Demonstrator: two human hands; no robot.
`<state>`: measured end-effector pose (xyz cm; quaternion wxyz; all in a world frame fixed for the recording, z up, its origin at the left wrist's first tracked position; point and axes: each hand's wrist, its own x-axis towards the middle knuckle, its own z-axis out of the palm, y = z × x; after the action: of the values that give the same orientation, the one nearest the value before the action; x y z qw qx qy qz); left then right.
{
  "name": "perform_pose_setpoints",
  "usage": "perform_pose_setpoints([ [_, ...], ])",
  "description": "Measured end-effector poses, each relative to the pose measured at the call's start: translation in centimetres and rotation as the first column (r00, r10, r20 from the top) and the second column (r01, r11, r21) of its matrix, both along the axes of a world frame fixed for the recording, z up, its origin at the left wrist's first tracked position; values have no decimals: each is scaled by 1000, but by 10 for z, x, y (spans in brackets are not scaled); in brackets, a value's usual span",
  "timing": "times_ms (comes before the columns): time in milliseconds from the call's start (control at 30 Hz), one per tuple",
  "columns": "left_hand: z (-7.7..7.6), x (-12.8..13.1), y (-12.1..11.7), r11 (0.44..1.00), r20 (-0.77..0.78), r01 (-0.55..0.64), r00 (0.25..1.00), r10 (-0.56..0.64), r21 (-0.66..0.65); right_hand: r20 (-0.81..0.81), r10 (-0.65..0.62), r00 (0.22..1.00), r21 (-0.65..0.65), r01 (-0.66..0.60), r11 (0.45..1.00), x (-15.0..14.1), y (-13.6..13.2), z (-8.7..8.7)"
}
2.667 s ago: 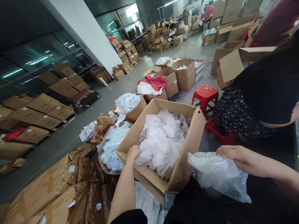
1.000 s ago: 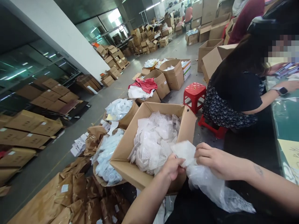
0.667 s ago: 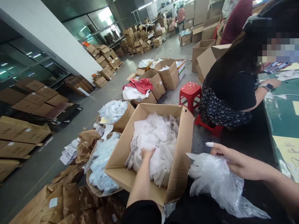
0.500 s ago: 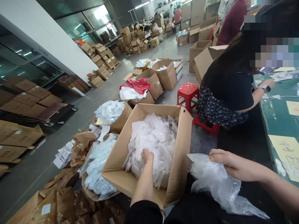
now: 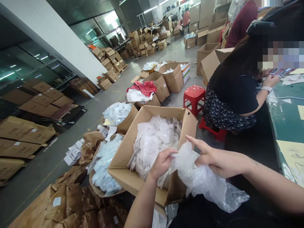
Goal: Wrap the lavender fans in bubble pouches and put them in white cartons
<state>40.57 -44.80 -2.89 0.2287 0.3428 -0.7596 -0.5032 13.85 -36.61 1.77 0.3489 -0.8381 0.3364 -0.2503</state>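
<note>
Over the near right side of an open cardboard box (image 5: 190, 126), my two hands meet at a bunch of clear bubble wrap bags (image 5: 206, 180). My left hand (image 5: 162, 163) pinches the edge of a bubble wrap bag between thumb and fingertips. Closed round the bunch is my right hand (image 5: 216, 158), its index finger stretched out toward the box. The bunch hangs down over my dark clothing. Inside the box lies a heap of white, translucent bubble wrap bags (image 5: 156, 136).
Cartons of bluish plastic-wrapped items (image 5: 106, 171) and brown paper packages (image 5: 73, 202) stand left. Beyond the box is a red stool (image 5: 194, 96). On the right, a seated person (image 5: 237, 85) works at a green table (image 5: 285, 117). Stacked cartons (image 5: 21, 133) line the far left.
My left hand has come up from the heap in the box to the bunch in my right hand. My right hand has moved left, toward the box, and its index finger has stretched out.
</note>
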Motion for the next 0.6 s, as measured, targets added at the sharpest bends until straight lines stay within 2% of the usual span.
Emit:
perform_pose_setpoints([
  [67,5,-8,13,999,-50,32,998,-30,42,30,72,997,13,-73,997,0,-7,0],
  [133,7,-6,18,994,-41,-63,997,67,93,77,138,987,55,-142,988,-3,-11,-3],
  [200,8,1,18,984,53,-147,988,142,97,126,112,986,80,-122,989,-7,-10,-5],
  [267,9,7,16,990,163,-143,977,139,12,165,49,985,88,-64,994,-11,-7,-6],
  [333,9,6,16,984,194,-141,968,159,-106,214,29,976,106,-53,993,-14,-3,-6],
  [367,8,4,16,976,146,-180,969,198,-125,240,27,970,119,-57,991,-15,-1,-7],
  [400,7,0,16,964,53,-250,966,255,-89,264,22,964,133,-59,989,-17,1,-8],
  [433,6,-5,16,945,-69,-327,943,326,6,285,14,959,150,-59,987,-19,2,-10],
  [467,4,-10,16,912,-195,-384,893,406,143,300,-1,954,172,-53,984,-21,4,-12],
  [533,2,-18,16,805,-380,-422,724,576,416,325,-60,944,231,-17,973,-29,7,-19],
  [600,2,-22,14,707,-463,-445,542,702,550,382,-158,911,308,35,951,-39,13,-27],
])
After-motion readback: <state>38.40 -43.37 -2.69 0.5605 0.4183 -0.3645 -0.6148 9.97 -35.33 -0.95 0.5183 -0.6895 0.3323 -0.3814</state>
